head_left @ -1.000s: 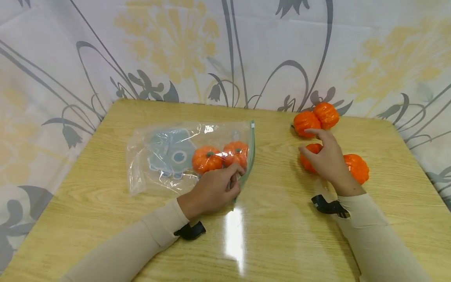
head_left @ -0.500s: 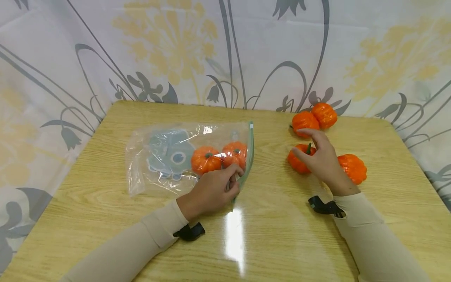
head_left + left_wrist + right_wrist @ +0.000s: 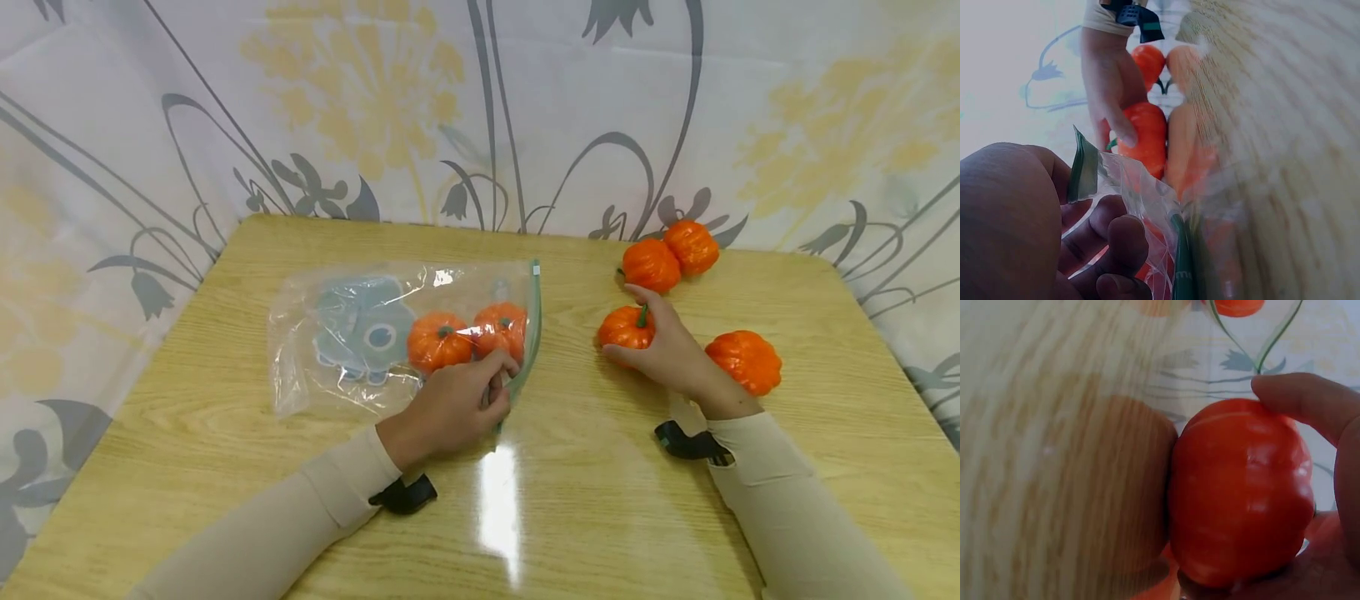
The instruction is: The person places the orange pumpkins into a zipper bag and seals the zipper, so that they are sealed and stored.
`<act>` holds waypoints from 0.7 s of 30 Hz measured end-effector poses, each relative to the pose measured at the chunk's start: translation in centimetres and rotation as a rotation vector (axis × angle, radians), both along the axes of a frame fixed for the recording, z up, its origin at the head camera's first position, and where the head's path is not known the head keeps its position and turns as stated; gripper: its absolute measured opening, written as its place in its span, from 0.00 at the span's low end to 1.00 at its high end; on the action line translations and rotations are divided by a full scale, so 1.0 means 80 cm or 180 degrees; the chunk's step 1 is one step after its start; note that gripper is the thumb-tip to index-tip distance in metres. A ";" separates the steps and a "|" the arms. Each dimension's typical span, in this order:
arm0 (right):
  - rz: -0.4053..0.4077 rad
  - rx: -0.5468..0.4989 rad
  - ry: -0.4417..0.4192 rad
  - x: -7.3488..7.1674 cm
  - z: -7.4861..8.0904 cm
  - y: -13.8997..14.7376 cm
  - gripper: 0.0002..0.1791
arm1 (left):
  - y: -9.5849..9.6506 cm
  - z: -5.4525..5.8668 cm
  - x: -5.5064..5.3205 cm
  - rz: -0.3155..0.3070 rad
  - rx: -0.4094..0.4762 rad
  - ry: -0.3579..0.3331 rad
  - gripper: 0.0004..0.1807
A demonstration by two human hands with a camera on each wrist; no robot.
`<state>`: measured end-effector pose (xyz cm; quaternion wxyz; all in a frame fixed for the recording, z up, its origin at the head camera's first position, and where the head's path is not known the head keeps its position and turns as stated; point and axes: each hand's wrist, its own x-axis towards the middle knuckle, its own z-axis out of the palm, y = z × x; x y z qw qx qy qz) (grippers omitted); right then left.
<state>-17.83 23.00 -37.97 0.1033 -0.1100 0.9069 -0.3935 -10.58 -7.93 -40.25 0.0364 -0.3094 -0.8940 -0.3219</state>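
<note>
A clear zip bag (image 3: 300,358) with a green zip edge (image 3: 535,308) lies flat left of the middle. Inside it are two orange toy pumpkins (image 3: 437,342) and a pale blue-green cartoon figure with one eye showing. My left hand (image 3: 442,412) holds the bag's open edge near its front corner; the left wrist view shows the green zip (image 3: 1084,169) beside the thumb and curled fingers. To the right, my right hand (image 3: 675,358) grips a small orange pumpkin (image 3: 624,327) with a green stem, thumb and fingers on opposite sides. The pumpkin (image 3: 1238,494) sits on the table.
Two more pumpkins (image 3: 651,265) touch each other at the back right. Another pumpkin (image 3: 746,362) lies behind my right wrist. A patterned cloth (image 3: 555,108) hangs along the wooden table's (image 3: 585,517) back edge.
My right hand has moved left, and the small pumpkin has shifted left with it. Its fingers have closed in around the pumpkin. My left hand and the bag stay in place.
</note>
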 end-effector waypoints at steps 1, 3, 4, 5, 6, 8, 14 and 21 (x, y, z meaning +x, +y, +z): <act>0.0037 0.0006 -0.0025 0.000 -0.001 0.000 0.55 | 0.000 0.000 0.000 -0.0003 -0.0002 0.0005 0.12; 0.0095 -0.0007 -0.0054 0.000 -0.003 -0.001 0.56 | 0.001 0.000 -0.001 -0.0001 -0.0009 0.0032 0.12; 0.0115 -0.0001 -0.0061 -0.001 -0.003 -0.001 0.57 | 0.001 0.000 -0.001 0.0003 -0.0011 0.0046 0.12; 0.0123 0.0016 -0.0086 -0.001 -0.004 -0.001 0.58 | 0.001 0.000 -0.002 0.0006 -0.0007 0.0058 0.12; 0.0130 0.0032 -0.0115 -0.001 -0.004 -0.002 0.59 | 0.001 0.000 -0.002 0.0011 -0.0001 0.0060 0.12; 0.0129 0.0097 -0.0191 0.000 -0.004 -0.002 0.60 | 0.002 -0.001 -0.002 0.0012 0.0003 0.0032 0.12; 0.0228 0.0282 -0.0264 0.002 -0.005 -0.006 0.58 | 0.001 -0.002 0.000 0.0000 0.0026 -0.0018 0.11; 0.0540 0.0279 -0.0106 0.009 -0.010 -0.014 0.55 | 0.001 -0.002 0.000 -0.0008 0.0031 -0.0045 0.11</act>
